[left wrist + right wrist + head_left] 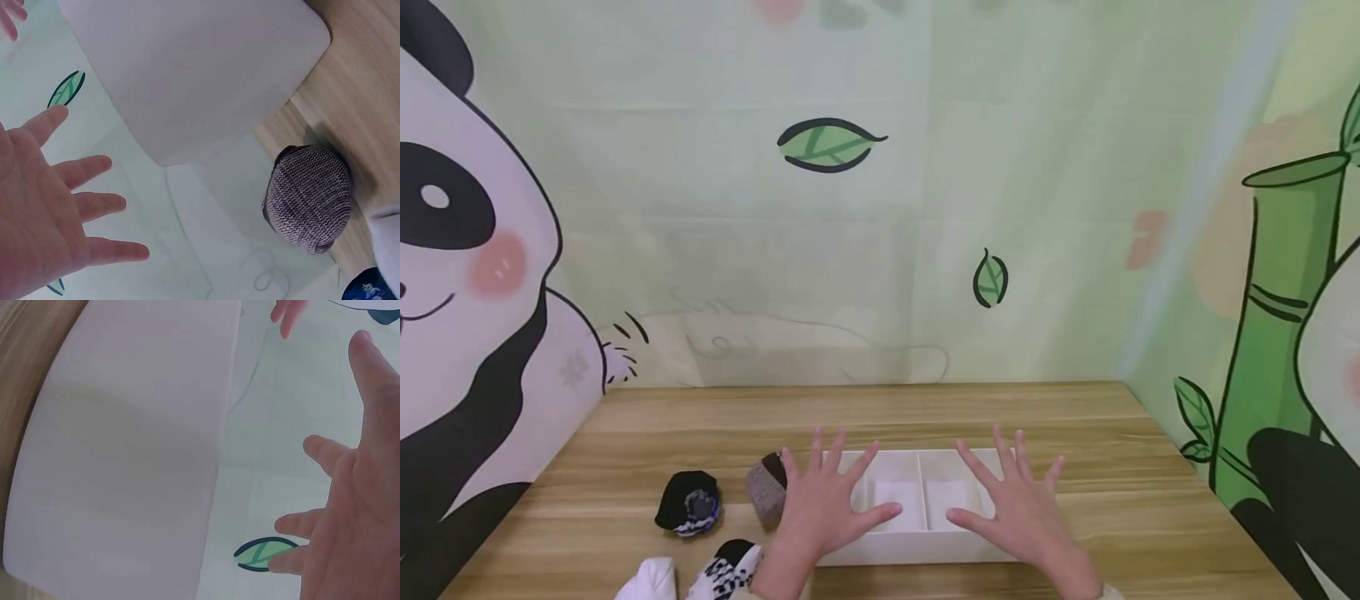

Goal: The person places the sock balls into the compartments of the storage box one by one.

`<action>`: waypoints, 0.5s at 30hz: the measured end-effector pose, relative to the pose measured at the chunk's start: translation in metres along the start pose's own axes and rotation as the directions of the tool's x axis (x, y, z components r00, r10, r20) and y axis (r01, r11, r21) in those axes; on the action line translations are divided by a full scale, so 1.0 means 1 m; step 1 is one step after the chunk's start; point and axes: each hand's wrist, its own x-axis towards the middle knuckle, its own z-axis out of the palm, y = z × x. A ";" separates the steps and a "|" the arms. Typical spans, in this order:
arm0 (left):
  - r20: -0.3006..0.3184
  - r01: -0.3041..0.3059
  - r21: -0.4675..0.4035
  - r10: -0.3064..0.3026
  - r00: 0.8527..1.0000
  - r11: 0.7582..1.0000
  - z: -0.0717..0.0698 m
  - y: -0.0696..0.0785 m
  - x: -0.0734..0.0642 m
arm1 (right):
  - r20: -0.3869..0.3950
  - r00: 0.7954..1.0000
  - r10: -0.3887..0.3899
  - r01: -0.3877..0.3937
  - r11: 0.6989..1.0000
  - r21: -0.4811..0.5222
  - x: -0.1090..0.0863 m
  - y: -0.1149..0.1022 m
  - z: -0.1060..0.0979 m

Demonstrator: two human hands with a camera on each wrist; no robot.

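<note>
Both hands hover with fingers spread over a white divided box (917,548). My left hand (827,504) is above the box's left end, and my right hand (1022,508) above its right end. Neither holds anything. Parts of the box's compartments are hidden behind the hands; the visible middle ones look bare. Just left of the left hand sits a grey-brown knitted sock bundle (766,492), also seen as a rounded knitted ball (309,200) in the left wrist view. The right wrist view has the box's smooth outer wall (125,456) beside the spread right hand (356,487).
More rolled socks lie on the wooden table (1150,517) at the left: a black one with blue and grey (688,502), a white one (651,579) and a black-and-white patterned one (727,573). A printed panda cloth (1037,167) hangs behind the table.
</note>
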 end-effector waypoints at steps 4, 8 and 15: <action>-0.046 -0.034 -0.024 0.033 0.998 0.999 0.000 -0.002 -0.001 | -0.013 1.000 -0.016 0.017 0.998 0.068 -0.001 0.005 -0.001; -0.109 -0.088 -0.058 0.081 0.991 0.994 0.001 -0.004 -0.002 | -0.026 0.999 -0.035 0.039 0.982 0.185 -0.003 0.013 0.000; -0.210 -0.197 -0.077 0.178 0.962 0.977 0.006 -0.007 -0.005 | -0.033 0.998 -0.046 0.055 0.946 0.320 -0.009 0.024 0.001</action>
